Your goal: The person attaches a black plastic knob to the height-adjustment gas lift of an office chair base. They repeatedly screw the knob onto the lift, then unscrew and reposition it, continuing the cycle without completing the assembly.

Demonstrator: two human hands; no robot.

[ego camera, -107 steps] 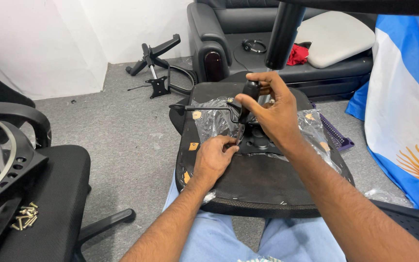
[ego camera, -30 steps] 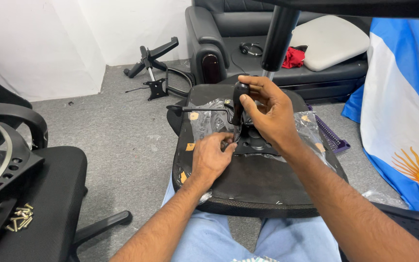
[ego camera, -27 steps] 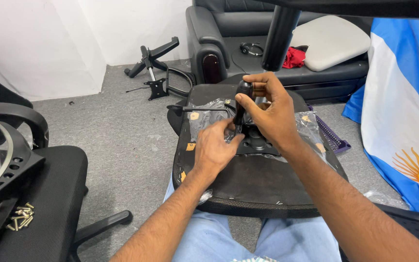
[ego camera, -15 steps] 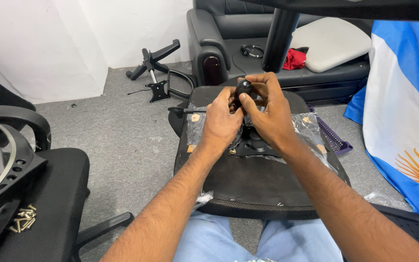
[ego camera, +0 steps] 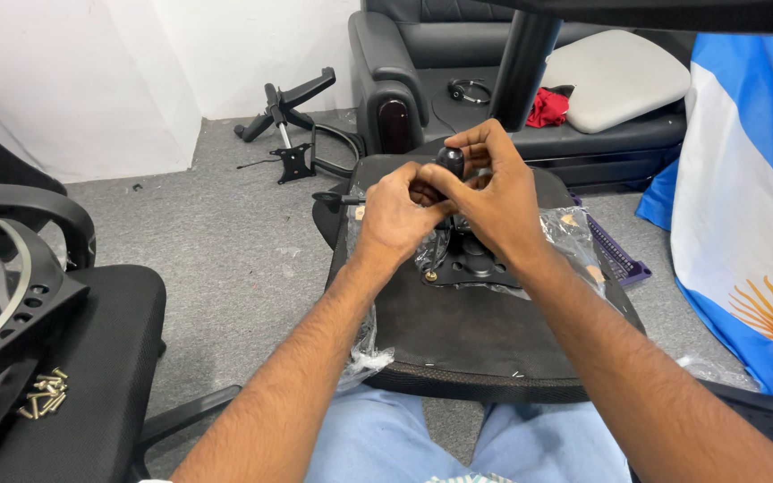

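An upturned black chair seat (ego camera: 467,335) rests on my lap, with a black metal mechanism plate (ego camera: 476,264) on its underside. Both hands meet above the plate at a black knob (ego camera: 450,159). My left hand (ego camera: 398,213) is closed around the part just below the knob. Fingers of my right hand (ego camera: 494,192) pinch the knob from the right. Crumpled clear plastic wrap (ego camera: 574,234) lies around the plate. A black lever (ego camera: 333,198) sticks out at the seat's left edge.
A black mesh office chair (ego camera: 38,331) stands at the left with several brass screws (ego camera: 42,404) on its seat. On the grey carpet lie a monitor arm (ego camera: 288,107) and cable. A black sofa (ego camera: 512,98) with cushion, headphones and red cloth stands behind; a blue-white flag (ego camera: 744,206) hangs right.
My left hand rose from the plate's left side to join my right hand at the knob. The right hand stayed on the knob and shifted slightly.
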